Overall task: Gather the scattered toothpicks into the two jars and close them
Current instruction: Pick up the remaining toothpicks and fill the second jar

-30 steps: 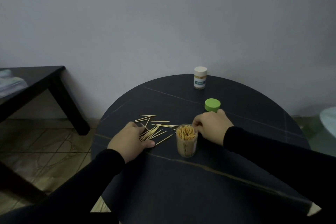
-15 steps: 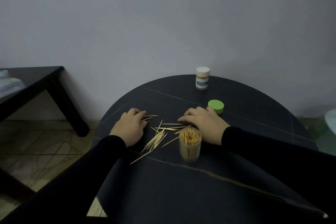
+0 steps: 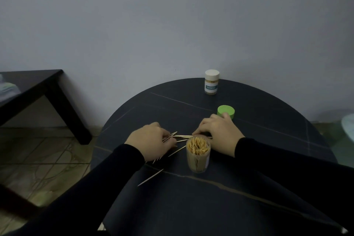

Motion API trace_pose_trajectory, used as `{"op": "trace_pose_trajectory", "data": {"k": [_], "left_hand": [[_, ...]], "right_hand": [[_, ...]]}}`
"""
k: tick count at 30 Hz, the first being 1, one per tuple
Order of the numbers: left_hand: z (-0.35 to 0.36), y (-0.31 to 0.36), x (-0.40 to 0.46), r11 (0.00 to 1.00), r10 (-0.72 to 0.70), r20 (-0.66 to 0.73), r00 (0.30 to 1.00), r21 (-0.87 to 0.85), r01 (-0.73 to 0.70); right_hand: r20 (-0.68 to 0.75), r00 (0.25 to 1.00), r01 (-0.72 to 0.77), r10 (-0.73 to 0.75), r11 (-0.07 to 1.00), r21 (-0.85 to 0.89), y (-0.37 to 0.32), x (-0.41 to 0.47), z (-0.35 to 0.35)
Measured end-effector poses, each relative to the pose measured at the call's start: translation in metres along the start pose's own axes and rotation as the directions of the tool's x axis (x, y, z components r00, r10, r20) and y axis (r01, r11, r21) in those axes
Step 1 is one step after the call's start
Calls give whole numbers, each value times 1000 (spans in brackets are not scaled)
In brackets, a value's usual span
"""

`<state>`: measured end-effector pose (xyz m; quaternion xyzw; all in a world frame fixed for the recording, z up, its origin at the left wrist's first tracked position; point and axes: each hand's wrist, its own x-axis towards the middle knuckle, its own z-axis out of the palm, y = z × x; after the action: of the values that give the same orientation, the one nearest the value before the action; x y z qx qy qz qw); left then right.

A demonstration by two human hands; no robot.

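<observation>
Side by side, both hands work loose toothpicks [image 3: 182, 136] on a dark round tabletop [image 3: 210, 207]: the left hand [image 3: 151, 141] curls around a small bunch, the right hand [image 3: 218, 130] presses bent fingertips onto others. An open jar [image 3: 198, 154], packed with toothpicks, stands between the wrists. Just beyond the right hand lies a green lid [image 3: 226, 111]; farther back stands a capped jar [image 3: 211, 82].

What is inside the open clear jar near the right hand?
The open jar is packed with upright toothpicks, tips reaching its rim. Its bottom is not visible, so what lies beneath them cannot be told.
</observation>
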<state>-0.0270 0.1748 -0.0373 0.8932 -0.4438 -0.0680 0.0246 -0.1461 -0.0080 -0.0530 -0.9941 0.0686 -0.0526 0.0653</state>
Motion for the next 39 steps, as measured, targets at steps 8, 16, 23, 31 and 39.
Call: {"op": "trace_pose_trajectory", "data": {"k": [8,16,23,31,39], "left_hand": [[5,2,-14,984,166,29,986,-65,-164],[-3,2,-16,971,226,55,973,-89,-220],[-26,-16,-31,999,42,342,939,-45,-29],[-11,-23,-22,966,71,206,976,-257,-16],[5,0,-10,936,71,30,997,-347,-56]], "right_hand": [[-25,1000,10,-11,1000,-14,2,-5,2],[-5,999,31,-31,993,-118,13,-8,-8],[-20,999,37,-40,992,-121,16,-10,-5],[-31,999,30,-33,994,-102,16,-10,-4],[-40,999,20,-23,997,-77,16,-11,-1]]}}
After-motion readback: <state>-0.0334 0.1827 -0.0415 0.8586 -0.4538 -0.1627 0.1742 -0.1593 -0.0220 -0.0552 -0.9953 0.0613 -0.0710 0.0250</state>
